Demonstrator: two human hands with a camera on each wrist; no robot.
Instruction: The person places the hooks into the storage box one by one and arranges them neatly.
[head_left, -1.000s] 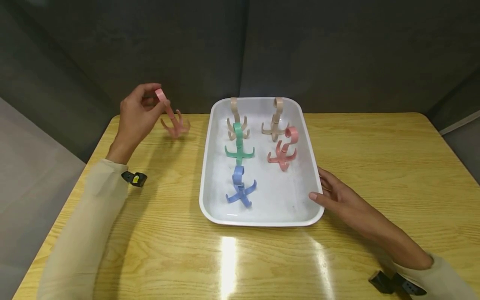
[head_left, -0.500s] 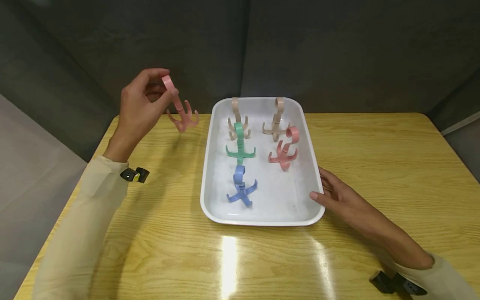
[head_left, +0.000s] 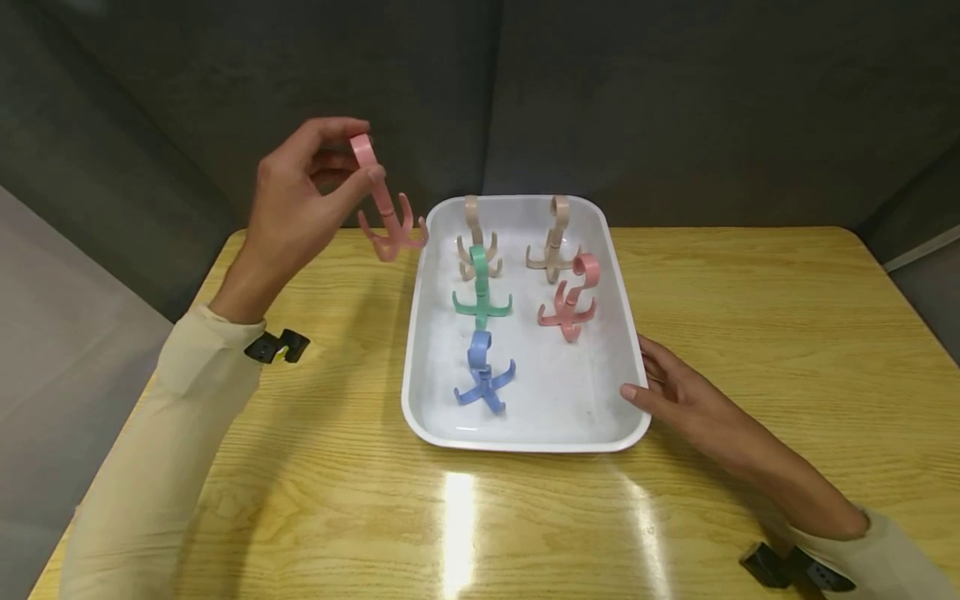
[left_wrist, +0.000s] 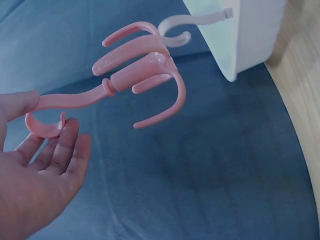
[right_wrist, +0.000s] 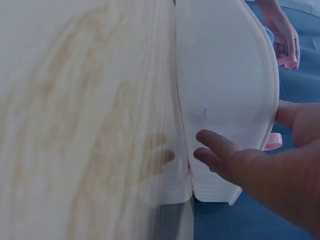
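Observation:
My left hand (head_left: 300, 200) pinches a pink four-pronged hanging hook (head_left: 386, 208) by its curved top, thumb on one side and fingers on the other. Raised above the table, this hook hangs tilted with its prongs down, overlapping the far left corner of a white tray (head_left: 525, 446). In the left wrist view, the hook's stem (left_wrist: 132, 72) and prongs show plainly. At the tray's right side, my right hand (head_left: 678, 400) holds the rim: the thumb lies over it and the fingers rest against the outer wall (right_wrist: 227, 85).
Inside the tray stand two beige hooks (head_left: 553, 250), a green hook (head_left: 481, 292), a blue hook (head_left: 484, 385) and another pink hook (head_left: 567, 312). The wooden table (head_left: 750, 317) carries the tray. A dark curtain (head_left: 660, 108) hangs behind the table's far edge.
My left hand has lifted the pink hook and carried it up and to the right, closer to the tray. My right hand and the tray have stayed in place.

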